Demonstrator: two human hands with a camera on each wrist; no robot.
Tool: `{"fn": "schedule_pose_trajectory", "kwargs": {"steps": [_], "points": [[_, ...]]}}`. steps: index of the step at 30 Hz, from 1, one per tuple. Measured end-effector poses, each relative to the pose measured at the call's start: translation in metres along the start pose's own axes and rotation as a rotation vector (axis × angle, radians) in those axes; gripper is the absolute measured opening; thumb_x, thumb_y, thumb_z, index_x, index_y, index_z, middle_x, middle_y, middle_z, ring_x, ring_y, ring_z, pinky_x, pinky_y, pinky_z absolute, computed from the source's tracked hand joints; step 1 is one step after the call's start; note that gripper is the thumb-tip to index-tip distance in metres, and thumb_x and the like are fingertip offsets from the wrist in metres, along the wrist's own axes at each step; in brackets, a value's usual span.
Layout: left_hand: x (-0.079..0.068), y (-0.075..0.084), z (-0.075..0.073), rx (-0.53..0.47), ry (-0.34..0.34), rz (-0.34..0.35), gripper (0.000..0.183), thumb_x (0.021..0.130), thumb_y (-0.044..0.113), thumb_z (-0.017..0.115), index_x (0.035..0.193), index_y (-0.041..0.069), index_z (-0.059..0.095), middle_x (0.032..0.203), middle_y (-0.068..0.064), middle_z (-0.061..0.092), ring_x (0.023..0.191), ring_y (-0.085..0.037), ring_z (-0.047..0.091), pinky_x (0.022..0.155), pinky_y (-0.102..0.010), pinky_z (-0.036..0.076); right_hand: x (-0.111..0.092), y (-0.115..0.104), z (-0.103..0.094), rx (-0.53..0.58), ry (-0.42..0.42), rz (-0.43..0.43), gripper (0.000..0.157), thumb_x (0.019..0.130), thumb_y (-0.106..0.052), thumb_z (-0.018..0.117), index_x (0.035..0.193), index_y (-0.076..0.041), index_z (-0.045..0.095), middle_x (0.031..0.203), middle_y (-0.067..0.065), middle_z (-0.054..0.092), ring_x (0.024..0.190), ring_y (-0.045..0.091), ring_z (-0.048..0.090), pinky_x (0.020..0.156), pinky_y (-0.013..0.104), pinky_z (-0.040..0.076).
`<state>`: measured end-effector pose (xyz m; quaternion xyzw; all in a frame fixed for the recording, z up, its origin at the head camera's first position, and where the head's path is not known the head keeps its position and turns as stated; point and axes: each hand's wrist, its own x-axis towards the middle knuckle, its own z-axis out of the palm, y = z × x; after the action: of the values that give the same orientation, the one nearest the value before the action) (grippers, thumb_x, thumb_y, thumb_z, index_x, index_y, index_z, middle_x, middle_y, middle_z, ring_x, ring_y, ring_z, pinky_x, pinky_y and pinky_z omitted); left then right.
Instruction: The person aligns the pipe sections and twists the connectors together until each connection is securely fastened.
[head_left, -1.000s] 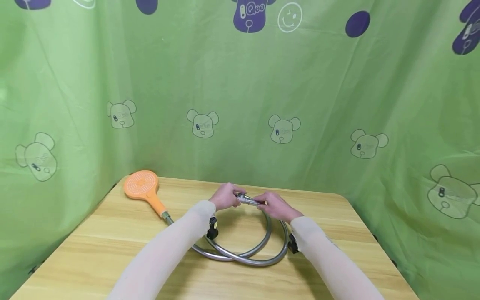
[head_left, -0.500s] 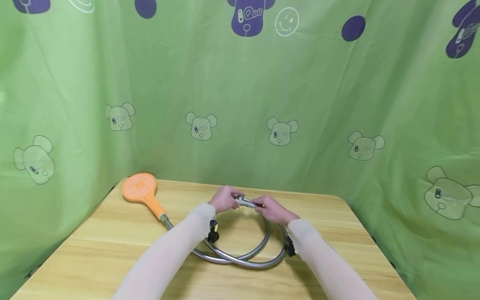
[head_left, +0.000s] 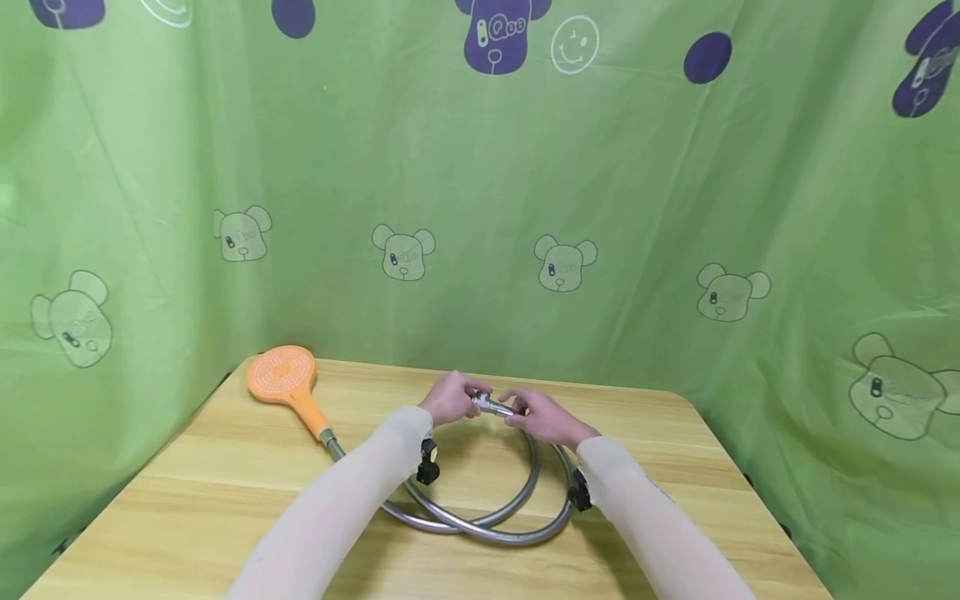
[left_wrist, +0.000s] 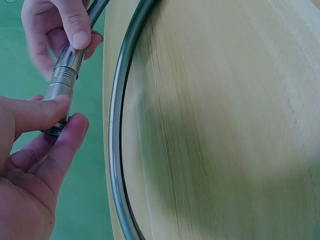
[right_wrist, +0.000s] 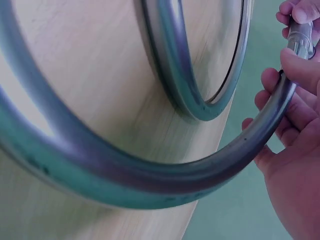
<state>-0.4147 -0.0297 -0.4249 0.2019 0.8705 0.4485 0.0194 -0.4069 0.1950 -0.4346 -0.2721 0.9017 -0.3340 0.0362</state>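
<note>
My left hand (head_left: 450, 398) pinches a short silver metal fitting (left_wrist: 59, 90) between thumb and fingers, above the table's far part. Threads show where the fitting meets the tapered end nut (left_wrist: 71, 59) of a shower hose. My right hand (head_left: 551, 419) holds that nut and the hose just behind it, thumb on top. In the right wrist view the grey metallic hose (right_wrist: 165, 180) curves down from the right fingers. It loops on the table under both wrists. Its other end joins an orange shower head (head_left: 281, 372), lying face up at the far left.
A wooden table (head_left: 187, 508) carries everything. Green printed curtains (head_left: 480, 167) hang close behind it and on both sides. Black wrist cameras sit under both cuffs, close to the hose loops (head_left: 517, 537).
The right fingers have shifted on the nut, with a finger now lifted off it. The hose loop has moved slightly. My left hand keeps its hold on the fitting.
</note>
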Motion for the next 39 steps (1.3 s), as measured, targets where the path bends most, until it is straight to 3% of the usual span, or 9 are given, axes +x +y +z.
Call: {"fn": "schedule_pose_trajectory", "kwargs": {"steps": [7,11,16,19,25,33,39], "points": [[-0.0011,-0.0007,0.0000,-0.026,-0.004,0.002,0.053,0.073,-0.009,0.076,0.123,0.010,0.073,0.085,-0.003,0.071,0.070,-0.016,0.060,0.061,-0.025,0.052,-0.0015,-0.0011,-0.0033,0.056,0.006,0.002,0.011,0.094,-0.010,0.066,0.104,-0.004,0.067,0.092,0.007,0.064,0.085,0.017,0.056,0.079,0.031,0.047],[-0.0015,-0.0039,0.0007,-0.032,-0.003,0.004,0.054,0.074,-0.009,0.075,0.124,0.010,0.072,0.088,-0.003,0.071,0.072,-0.016,0.060,0.063,-0.026,0.052,-0.0011,-0.0020,-0.0058,0.049,-0.042,0.012,0.020,0.100,-0.013,0.059,0.111,0.000,0.070,0.096,0.016,0.068,0.084,0.020,0.056,0.075,0.032,0.046],[-0.0015,-0.0066,0.0022,-0.048,-0.001,-0.001,0.054,0.074,-0.011,0.075,0.123,0.010,0.073,0.091,-0.004,0.073,0.074,-0.016,0.061,0.064,-0.027,0.052,-0.0009,-0.0010,-0.0070,0.052,-0.071,0.069,0.030,0.104,-0.025,0.054,0.116,-0.004,0.072,0.098,0.020,0.068,0.081,0.020,0.055,0.071,0.031,0.045],[-0.0010,-0.0060,0.0038,-0.049,-0.011,-0.002,0.053,0.075,-0.010,0.075,0.124,0.010,0.072,0.093,-0.004,0.073,0.073,-0.016,0.061,0.063,-0.027,0.052,-0.0015,0.0005,-0.0059,0.059,-0.066,0.083,0.026,0.101,-0.026,0.060,0.117,-0.008,0.071,0.094,0.018,0.067,0.078,0.021,0.054,0.068,0.030,0.044],[0.0025,-0.0052,0.0069,-0.050,-0.025,-0.001,0.053,0.074,-0.009,0.076,0.123,0.014,0.073,0.092,-0.005,0.073,0.071,-0.015,0.061,0.061,-0.026,0.052,-0.0047,0.0005,-0.0051,0.105,-0.013,0.084,0.021,0.091,-0.011,0.071,0.109,-0.006,0.061,0.084,0.005,0.058,0.075,0.017,0.051,0.067,0.028,0.044],[0.0012,-0.0026,0.0054,-0.049,-0.004,-0.003,0.051,0.075,-0.007,0.077,0.122,0.012,0.073,0.090,-0.003,0.073,0.073,-0.015,0.065,0.064,-0.026,0.056,-0.0032,0.0028,-0.0082,0.084,-0.022,0.062,0.014,0.098,-0.018,0.065,0.106,-0.006,0.067,0.093,0.020,0.066,0.087,0.038,0.059,0.071,0.031,0.045],[-0.0032,0.0002,0.0035,-0.074,-0.001,-0.002,0.051,0.076,-0.008,0.076,0.124,0.008,0.072,0.092,-0.007,0.073,0.073,-0.014,0.066,0.068,-0.027,0.059,-0.0018,0.0037,-0.0097,0.076,-0.046,0.047,0.022,0.100,-0.020,0.060,0.111,-0.003,0.069,0.095,0.021,0.066,0.086,0.037,0.058,0.072,0.033,0.045]]}}
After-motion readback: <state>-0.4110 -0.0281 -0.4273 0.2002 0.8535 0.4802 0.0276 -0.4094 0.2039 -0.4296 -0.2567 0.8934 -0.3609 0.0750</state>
